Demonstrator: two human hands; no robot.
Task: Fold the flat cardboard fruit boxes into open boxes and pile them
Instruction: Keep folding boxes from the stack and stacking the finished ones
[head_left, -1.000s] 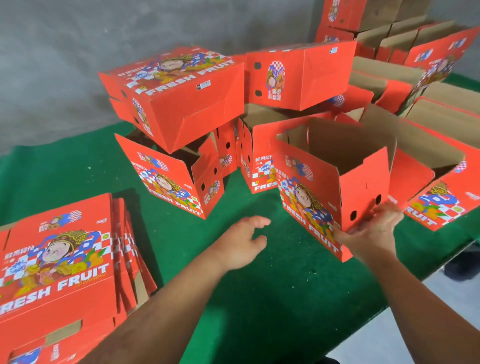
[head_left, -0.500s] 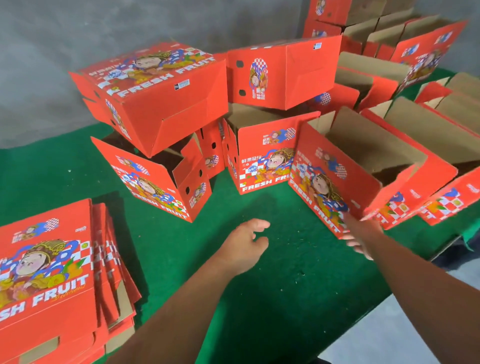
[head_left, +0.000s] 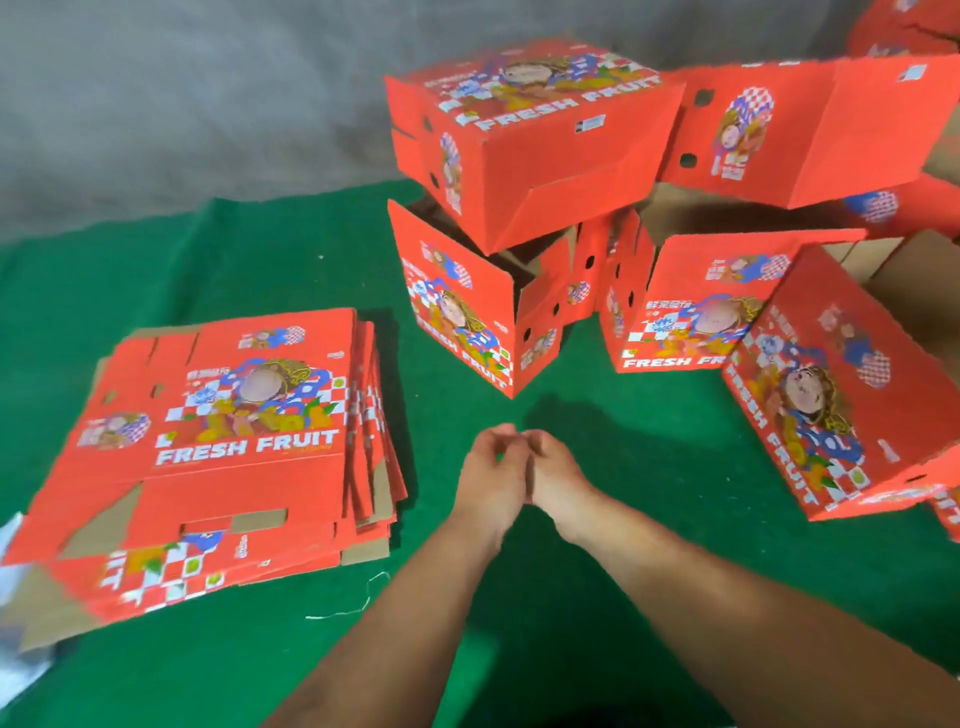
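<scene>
Hands meet over the green table cover (head_left: 270, 670), empty: the left hand (head_left: 491, 480) and right hand (head_left: 558, 480) touch side by side, fingers loosely curled, gripping nothing. The stack of flat fruit boxes (head_left: 223, 457) lies to the left, near them; folded boxes (head_left: 519, 150) are heaped behind and to the right, some tilted. The top flat looks light and stiff, likely to bend only at its creases, with a smooth printed face that may slip. Its right edge, overhanging the fanned sheets below, seems the best hold.
</scene>
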